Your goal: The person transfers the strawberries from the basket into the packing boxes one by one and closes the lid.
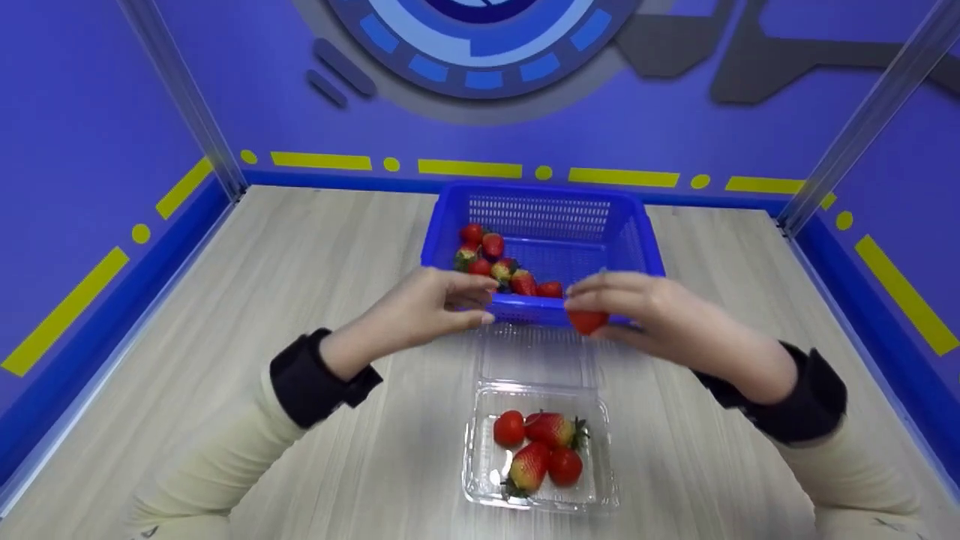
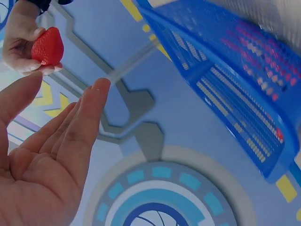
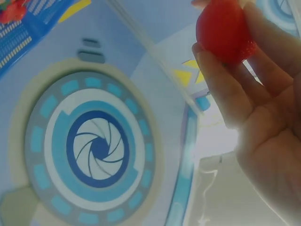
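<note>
My right hand [image 1: 645,307] pinches a red strawberry [image 1: 586,321] between thumb and fingers, above the near right edge of a blue plastic basket [image 1: 541,187]. In the right wrist view the strawberry [image 3: 223,30] sits at the fingertips. Across from it, my left hand [image 1: 427,304] holds nothing, its fingers extended and thumb apart, near the basket's front left rim; the left wrist view shows that palm [image 2: 51,174] bare. Several strawberries [image 1: 493,245] lie in the basket's left and front part. Closer to me stands an opened clear plastic clamshell box [image 1: 469,465] with several strawberries [image 1: 529,466] inside.
The clamshell's clear lid [image 1: 536,360] lies folded back toward the basket, its far end beneath the basket's front edge. A pale wooden tabletop [image 1: 337,465] carries everything. Blue printed panels [image 1: 487,142] with metal corner posts [image 1: 862,120] enclose the back and both sides.
</note>
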The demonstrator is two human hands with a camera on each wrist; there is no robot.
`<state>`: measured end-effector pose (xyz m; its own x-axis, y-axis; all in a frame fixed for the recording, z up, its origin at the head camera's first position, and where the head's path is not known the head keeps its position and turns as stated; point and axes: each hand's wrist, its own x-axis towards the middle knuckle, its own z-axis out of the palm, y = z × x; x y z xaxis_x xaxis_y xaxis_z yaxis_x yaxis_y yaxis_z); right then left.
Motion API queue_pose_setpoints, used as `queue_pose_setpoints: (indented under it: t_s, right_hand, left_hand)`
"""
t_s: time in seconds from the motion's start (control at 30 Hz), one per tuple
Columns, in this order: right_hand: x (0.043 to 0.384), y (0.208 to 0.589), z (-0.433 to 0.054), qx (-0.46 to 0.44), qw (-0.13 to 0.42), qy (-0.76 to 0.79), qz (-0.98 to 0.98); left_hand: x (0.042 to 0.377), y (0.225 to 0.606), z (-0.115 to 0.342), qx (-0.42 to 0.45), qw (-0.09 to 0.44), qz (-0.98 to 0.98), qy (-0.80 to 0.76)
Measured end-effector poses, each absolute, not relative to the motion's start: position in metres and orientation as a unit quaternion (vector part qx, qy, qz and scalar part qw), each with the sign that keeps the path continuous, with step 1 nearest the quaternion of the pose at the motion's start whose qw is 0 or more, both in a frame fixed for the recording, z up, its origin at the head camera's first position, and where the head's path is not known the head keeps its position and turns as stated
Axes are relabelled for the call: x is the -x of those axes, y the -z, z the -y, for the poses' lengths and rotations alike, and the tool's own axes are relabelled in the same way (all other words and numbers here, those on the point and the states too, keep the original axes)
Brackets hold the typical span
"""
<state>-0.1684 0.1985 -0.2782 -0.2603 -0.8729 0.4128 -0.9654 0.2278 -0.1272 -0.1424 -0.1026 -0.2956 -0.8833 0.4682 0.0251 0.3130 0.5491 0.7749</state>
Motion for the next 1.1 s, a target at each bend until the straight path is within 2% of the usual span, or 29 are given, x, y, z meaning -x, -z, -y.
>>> queue_pose_setpoints:
  t_s: [0.13, 0.5, 0.73, 0.93, 1.1]
  right_hand:
    - [0.149, 0.299, -0.205, -0.612, 0.138, -0.182, 0.757]
    - [0.118, 0.35, -0.217, -0.586, 0.094, -0.173, 0.786]
    - [0.111, 0.371, -0.217, -0.563, 0.003, -0.161, 0.811]
    - [0.106, 0.388, -0.217, -0.544, -0.059, -0.154, 0.823]
    - [0.104, 0.399, -0.217, -0.515, -0.099, -0.153, 0.838]
  left_hand:
    - [0.126, 0.311, 0.1, -0.228, 0.103, -0.866, -0.433]
    - [0.105, 0.37, 0.105, -0.212, 0.131, -0.85, -0.463]
    - [0.099, 0.399, 0.112, -0.181, 0.143, -0.853, -0.469]
    - [0.093, 0.422, 0.115, -0.136, 0.15, -0.853, -0.48]
    - [0.093, 0.436, 0.113, -0.096, 0.176, -0.849, -0.489]
